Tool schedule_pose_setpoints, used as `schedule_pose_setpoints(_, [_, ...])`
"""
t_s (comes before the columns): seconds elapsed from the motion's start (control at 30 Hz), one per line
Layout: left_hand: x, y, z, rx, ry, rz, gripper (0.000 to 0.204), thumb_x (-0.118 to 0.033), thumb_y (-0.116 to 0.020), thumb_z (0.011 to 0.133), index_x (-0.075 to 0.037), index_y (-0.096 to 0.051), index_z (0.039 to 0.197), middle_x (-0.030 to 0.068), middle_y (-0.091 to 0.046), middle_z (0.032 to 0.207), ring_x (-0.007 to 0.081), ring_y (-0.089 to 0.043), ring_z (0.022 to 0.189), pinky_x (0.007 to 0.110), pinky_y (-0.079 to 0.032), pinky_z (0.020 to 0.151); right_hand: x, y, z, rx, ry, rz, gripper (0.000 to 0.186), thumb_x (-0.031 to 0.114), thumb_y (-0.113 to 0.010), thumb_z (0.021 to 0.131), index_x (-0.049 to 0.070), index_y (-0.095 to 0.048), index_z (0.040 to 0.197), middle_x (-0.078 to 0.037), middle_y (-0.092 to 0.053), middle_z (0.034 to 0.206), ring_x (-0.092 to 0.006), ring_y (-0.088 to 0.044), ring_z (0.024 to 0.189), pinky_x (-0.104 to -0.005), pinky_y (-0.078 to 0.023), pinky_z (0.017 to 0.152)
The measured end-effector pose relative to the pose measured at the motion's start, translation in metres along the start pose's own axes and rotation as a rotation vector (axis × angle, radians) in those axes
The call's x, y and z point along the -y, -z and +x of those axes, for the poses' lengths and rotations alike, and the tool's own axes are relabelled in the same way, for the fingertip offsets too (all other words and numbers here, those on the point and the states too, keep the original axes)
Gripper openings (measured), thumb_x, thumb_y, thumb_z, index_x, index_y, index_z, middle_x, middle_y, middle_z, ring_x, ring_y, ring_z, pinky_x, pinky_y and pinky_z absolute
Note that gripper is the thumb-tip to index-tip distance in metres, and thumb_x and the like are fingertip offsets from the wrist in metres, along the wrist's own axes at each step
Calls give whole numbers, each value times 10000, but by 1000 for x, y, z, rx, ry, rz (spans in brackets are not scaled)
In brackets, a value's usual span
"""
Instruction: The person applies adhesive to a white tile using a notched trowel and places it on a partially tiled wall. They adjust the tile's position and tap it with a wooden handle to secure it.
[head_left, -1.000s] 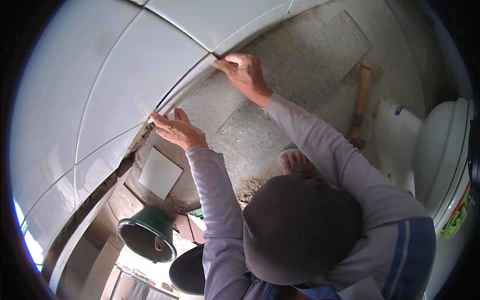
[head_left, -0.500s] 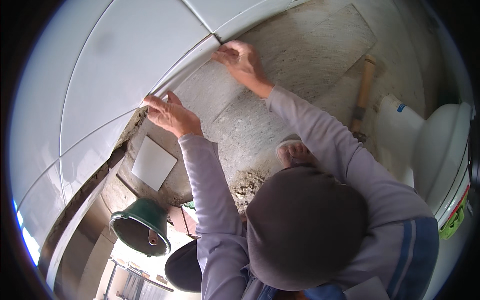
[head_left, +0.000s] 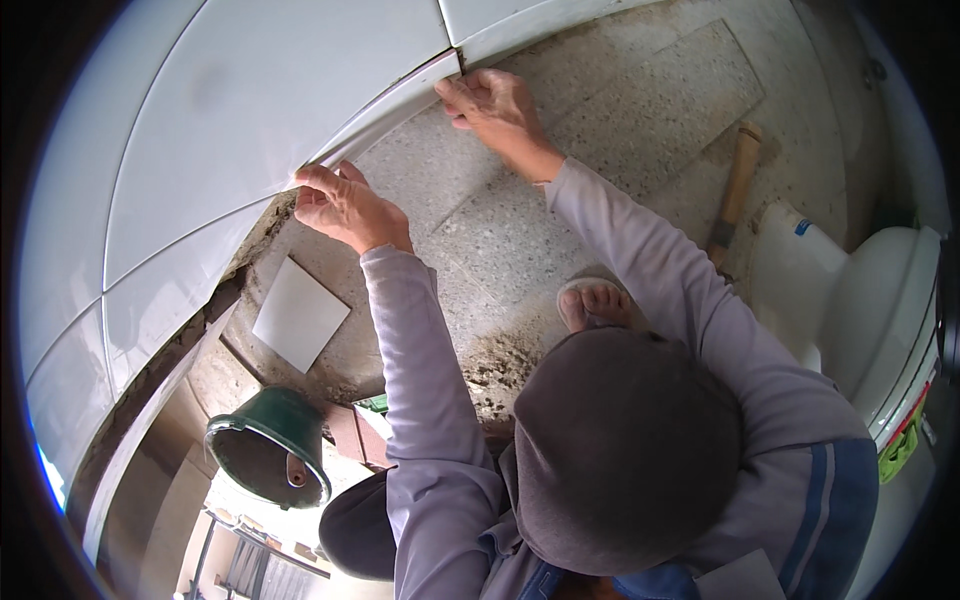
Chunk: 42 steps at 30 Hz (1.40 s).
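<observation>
Left hand (head_left: pixel 350 208), right hand (head_left: pixel 497 108) pinching white strip (head_left: pixel 395 104) along tiled wall (head_left: pixel 250 110); speckled floor (head_left: pixel 640 125), toilet (head_left: pixel 868 310).

Tile strip (head_left: pixel 405 100) partly behind left hand (head_left: pixel 350 210)

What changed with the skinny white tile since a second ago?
The skinny white tile seems to have moved up toward the big wall tile: the dark gap between them looks thinner. The left hand and right hand stay near its ends. The hammer, green bucket and loose square tile stayed put.
</observation>
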<state>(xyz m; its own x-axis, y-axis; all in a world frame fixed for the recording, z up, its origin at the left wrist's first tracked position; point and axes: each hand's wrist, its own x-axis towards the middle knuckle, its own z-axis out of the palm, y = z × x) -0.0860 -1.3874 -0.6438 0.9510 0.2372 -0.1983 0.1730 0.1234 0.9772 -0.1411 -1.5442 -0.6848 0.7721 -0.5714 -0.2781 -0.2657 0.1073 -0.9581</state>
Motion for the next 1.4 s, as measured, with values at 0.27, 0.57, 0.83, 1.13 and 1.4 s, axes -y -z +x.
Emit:
schedule_pose_setpoints(0.27, [2,3,0,2,7,24,758,-649,-555,884,-4,-319,1206,109,-418,1141,180,-503,1068,445,-385,1119,21,8,0,91,-21,-186,578,578,-635,900,1,-663,896,-49,-626,773,-137,-646,736,-291,-590,660])
schedule_pose_setpoints(0.57, [-2,5,0,35,21,55,817,-672,-543,857,34,-307,1194,135,-371,1191,199,-492,1142,476,-374,1159,18,8,-1,115,-70,-75,725,695,-597,857,-27,-651,894,-95,-623,817,-174,-654,812,-312,-588,713])
schedule_pose_setpoints(0.83, [2,5,4,38,4,-22,722,-559,-643,881,-8,-302,1199,132,-387,1177,213,-492,1097,412,-463,1056,9,-7,-7,142,-178,191,812,698,-601,846,-72,-629,1104,-188,-662,1030,-264,-670,1013,-361,-602,832])
schedule_pose_setpoints(1.13, [10,2,4,-5,0,0,823,-560,-708,857,-1,-274,1277,129,-338,1214,206,-485,1080,315,-460,877,5,-14,-5,82,-241,299,796,600,-655,864,-111,-543,1203,-218,-627,1098,-288,-666,1024,-363,-593,893])
schedule_pose_setpoints(1.4, [8,1,4,15,16,-49,770,-498,-696,882,-16,-247,1281,131,-386,1211,198,-497,1084,387,-433,1018,3,-14,-4,72,-256,375,758,520,-687,876,-112,-509,1255,-211,-624,1108,-284,-657,1032,-359,-582,913])
